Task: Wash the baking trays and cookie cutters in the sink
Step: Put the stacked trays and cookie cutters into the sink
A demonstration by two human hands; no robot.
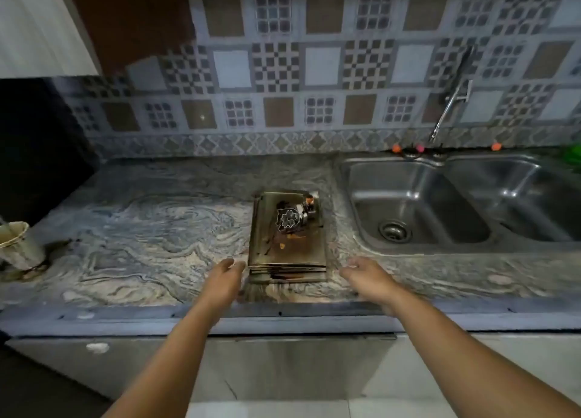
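We see a marbled stone countertop [151, 229] carrying a stack of soiled baking trays [287, 254] near its front edge, a pale cup [19, 244] at far left, and a double steel sink [456, 204] set into it at right.

The baking trays [287, 244] at 12 o'clock look like thin glossy metal, smeared with brown residue; the cookie cutters [292, 218] on them are shiny metal. At 2 o'clock the sink [421, 178] is brushed steel; the counter [151, 229] is polished veined stone
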